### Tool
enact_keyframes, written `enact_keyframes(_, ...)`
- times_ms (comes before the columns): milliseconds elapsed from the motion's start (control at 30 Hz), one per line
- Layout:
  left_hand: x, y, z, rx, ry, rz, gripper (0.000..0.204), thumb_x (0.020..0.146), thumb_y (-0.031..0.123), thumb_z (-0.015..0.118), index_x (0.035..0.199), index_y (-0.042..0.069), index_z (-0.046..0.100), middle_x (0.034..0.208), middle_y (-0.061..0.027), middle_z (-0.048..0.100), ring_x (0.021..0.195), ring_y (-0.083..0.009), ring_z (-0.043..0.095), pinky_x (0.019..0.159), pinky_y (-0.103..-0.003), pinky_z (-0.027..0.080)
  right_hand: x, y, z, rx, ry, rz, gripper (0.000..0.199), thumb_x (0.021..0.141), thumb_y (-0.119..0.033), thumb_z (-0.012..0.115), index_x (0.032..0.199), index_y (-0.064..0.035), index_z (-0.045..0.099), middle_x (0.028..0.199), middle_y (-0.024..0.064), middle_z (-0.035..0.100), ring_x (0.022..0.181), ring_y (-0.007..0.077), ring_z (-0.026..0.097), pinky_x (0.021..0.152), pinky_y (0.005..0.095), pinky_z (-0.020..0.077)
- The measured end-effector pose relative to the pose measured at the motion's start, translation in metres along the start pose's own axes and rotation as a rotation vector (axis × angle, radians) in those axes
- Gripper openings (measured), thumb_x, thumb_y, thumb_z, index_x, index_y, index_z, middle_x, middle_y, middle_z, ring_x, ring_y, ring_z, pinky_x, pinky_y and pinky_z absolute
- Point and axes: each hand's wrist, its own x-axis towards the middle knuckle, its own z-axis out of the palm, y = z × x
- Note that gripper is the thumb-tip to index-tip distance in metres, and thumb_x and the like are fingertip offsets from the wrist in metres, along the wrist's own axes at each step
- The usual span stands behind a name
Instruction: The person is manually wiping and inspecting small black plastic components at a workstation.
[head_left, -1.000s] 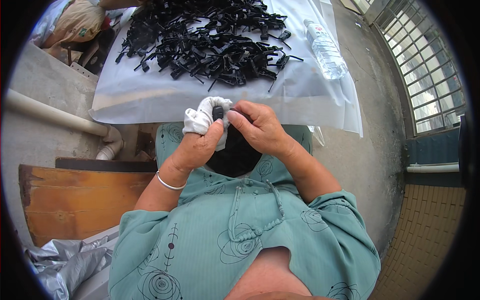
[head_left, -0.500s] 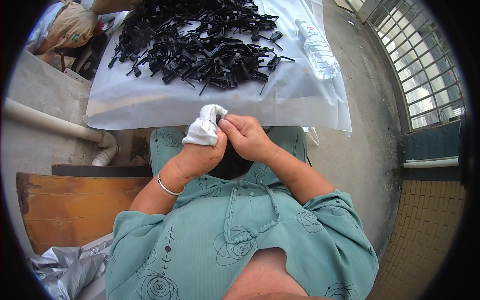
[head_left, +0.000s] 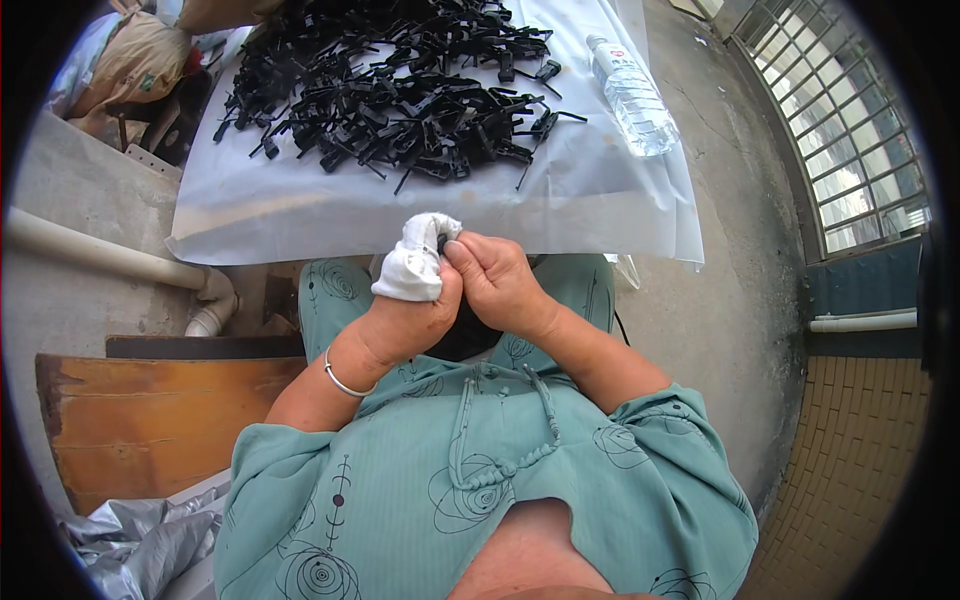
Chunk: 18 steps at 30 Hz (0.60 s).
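My left hand (head_left: 418, 280) has a white cloth glove over its fingers while the thumb side is bare. Its fingers are curled closed around a small black plastic piece (head_left: 442, 242), of which only a sliver shows between the hands. My right hand (head_left: 495, 282), bare, presses against the left with its fingers folded and its thumb on the same piece. Both hands are held together above my lap, just off the near edge of the table. Beyond them lies a big pile of black plastic pieces (head_left: 430, 115) with thin stems, like small clips.
White plastic sheeting (head_left: 590, 215) covers the table. A clear water bottle (head_left: 635, 100) lies on its right side. Left of me are a pale pipe (head_left: 110, 250), a brown wooden board (head_left: 170, 420) and silver sheeting (head_left: 150, 545). Bags (head_left: 140, 60) sit at the far left; a barred window (head_left: 850, 130) is at right.
Both hands have shifted slightly down and to the right, still pressed together on the black piece. My left forearm has moved a little to the right.
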Motion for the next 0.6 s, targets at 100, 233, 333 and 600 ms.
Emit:
enact_keyframes(100,0.0,-0.006,-0.004,0.007,-0.095,-0.049,0.024,0.077,0.002,0.047,0.101,-0.004,0.049,0.086,-0.0199,0.056,0.08,-0.0361,0.055,0.071,-0.039,0.045,0.01,-0.001,-0.018,-0.026,-0.158,0.021,0.024,0.088,-0.015,0.05,0.071,0.0018,0.05,0.063,0.0179,0.051,0.055,0.0313,0.045,0.056,0.0359,0.0407)
enact_keyframes(233,0.003,-0.028,-0.014,0.514,-0.364,-0.007,0.041,0.078,0.004,0.055,0.119,0.005,0.048,0.101,-0.0198,0.057,0.095,-0.0357,0.052,0.085,-0.039,0.042,0.035,0.007,-0.081,-0.7,0.191,-0.174,0.008,0.085,-0.01,0.053,0.085,-0.0033,0.057,0.071,0.0143,0.058,0.061,0.0311,0.055,0.056,0.0365,0.0446)
enact_keyframes(333,0.006,-0.025,-0.01,0.496,-0.397,-0.009,0.04,0.076,0.008,0.059,0.116,0.007,0.053,0.1,-0.0188,0.058,0.096,-0.0357,0.053,0.084,-0.04,0.042,0.053,0.025,-0.114,-1.011,0.167,-0.122,0.012,0.084,-0.01,0.053,0.095,-0.0074,0.057,0.075,0.0141,0.061,0.067,0.0321,0.059,0.059,0.0392,0.0466)
enact_keyframes(600,0.025,-0.001,0.005,-0.181,-0.028,-0.185,0.024,0.086,0.006,0.054,0.109,-0.001,0.054,0.095,-0.0118,0.059,0.065,-0.0159,0.06,0.061,-0.026,0.049,0.047,0.028,-0.11,-1.055,-0.042,-0.245,0.008,0.083,-0.014,0.056,0.089,-0.0097,0.055,0.069,0.0096,0.055,0.061,0.0294,0.058,0.054,0.0392,0.0455)
